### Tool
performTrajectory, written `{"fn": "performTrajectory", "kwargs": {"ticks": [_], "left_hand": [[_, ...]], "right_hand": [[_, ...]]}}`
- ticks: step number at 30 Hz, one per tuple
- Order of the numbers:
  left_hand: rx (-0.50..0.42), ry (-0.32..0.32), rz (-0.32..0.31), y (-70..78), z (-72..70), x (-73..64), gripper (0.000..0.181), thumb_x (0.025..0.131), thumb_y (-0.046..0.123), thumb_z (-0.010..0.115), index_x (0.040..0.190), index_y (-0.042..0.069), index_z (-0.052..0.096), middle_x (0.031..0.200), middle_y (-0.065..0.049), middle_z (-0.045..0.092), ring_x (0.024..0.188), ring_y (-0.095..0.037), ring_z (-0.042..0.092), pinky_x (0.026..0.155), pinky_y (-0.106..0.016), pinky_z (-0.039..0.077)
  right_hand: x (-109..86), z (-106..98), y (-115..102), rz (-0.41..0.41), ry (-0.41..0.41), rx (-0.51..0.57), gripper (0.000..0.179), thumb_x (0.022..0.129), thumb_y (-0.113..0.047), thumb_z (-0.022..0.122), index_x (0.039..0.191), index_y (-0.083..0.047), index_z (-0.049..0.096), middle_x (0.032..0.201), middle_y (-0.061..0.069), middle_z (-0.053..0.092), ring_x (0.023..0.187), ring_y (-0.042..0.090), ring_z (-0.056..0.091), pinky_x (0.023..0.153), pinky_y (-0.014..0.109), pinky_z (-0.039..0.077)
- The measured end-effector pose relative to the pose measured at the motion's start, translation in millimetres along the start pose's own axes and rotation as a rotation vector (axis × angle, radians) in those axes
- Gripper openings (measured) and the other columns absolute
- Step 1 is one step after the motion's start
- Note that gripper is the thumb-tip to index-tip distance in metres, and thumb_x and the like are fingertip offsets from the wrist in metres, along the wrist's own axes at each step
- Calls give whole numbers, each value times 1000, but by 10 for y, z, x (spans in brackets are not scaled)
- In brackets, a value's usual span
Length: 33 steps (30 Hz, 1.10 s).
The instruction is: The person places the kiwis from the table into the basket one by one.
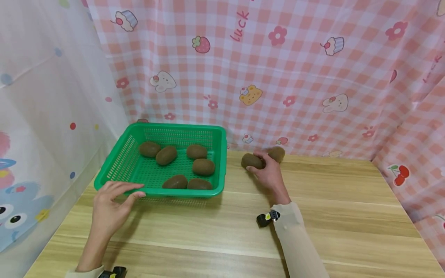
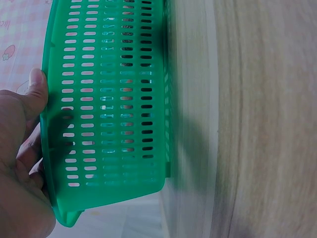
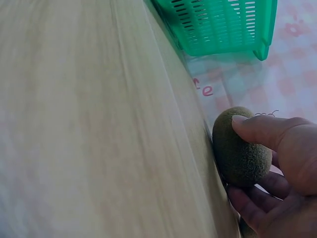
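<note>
A brown, fuzzy kiwi [image 1: 252, 160] lies on the table at the back, right of the basket, and my right hand [image 1: 271, 175] grips it. The right wrist view shows the thumb on this kiwi's [image 3: 240, 153] side and fingers curled under its lower end. A second kiwi [image 1: 277, 154] sits just behind that hand, partly covered by it. My left hand [image 1: 110, 206] pinches the near-left rim of a green plastic basket [image 1: 222, 162]. In the left wrist view the thumb lies on the basket's [image 2: 106, 198] rim, with the fingers on its inner side. Several kiwis [image 1: 203, 166] rest inside.
The wooden table [image 1: 215, 239] stretches in front of the basket and to its right. A pink checked curtain [image 1: 243, 69] hangs along the back edge, and a white patterned curtain [image 1: 52, 96] hangs at the left.
</note>
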<state>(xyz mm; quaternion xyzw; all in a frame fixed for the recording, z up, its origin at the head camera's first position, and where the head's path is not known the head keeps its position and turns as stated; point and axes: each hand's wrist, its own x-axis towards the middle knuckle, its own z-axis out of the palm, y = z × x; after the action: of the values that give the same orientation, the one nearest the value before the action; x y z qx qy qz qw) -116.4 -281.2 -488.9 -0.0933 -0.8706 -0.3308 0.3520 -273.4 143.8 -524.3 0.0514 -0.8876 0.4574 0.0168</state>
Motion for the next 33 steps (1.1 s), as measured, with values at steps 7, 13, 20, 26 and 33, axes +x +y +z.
{"fn": "performTrajectory", "kwargs": {"ticks": [7,13,20,26,33], "left_hand": [[-7,-4,-4,1,0,2,29,66,-4,92,90,9,83,85,-10,78,92,6,50,84,-12,34],[-8,-4,1,9,-4,3,29,65,-4,92,90,9,83,85,-10,78,91,5,50,84,-12,35],[-10,0,8,9,-3,0,30,65,-4,92,90,8,83,85,-10,78,91,5,51,84,-12,35],[-10,2,15,1,0,-2,30,64,-4,92,90,9,83,85,-10,78,91,5,51,83,-12,35],[-13,9,19,-3,6,-6,30,64,-3,93,90,10,83,84,-9,78,91,5,51,83,-12,35]], "right_hand": [[7,-13,11,12,5,4,57,91,-26,80,144,-15,59,146,14,59,136,34,53,116,50,40],[-3,-43,-10,43,-3,76,57,90,-26,81,142,-15,60,146,13,60,136,32,53,115,48,41],[3,-90,-53,59,-11,105,58,90,-30,81,142,-16,60,144,12,61,131,31,56,110,48,46],[-4,-136,-98,38,-12,123,57,89,-30,82,141,-15,61,143,12,62,127,32,59,108,48,49],[-4,-167,-148,16,-17,141,58,89,-30,82,141,-15,61,142,11,63,127,33,61,105,48,51]]}}
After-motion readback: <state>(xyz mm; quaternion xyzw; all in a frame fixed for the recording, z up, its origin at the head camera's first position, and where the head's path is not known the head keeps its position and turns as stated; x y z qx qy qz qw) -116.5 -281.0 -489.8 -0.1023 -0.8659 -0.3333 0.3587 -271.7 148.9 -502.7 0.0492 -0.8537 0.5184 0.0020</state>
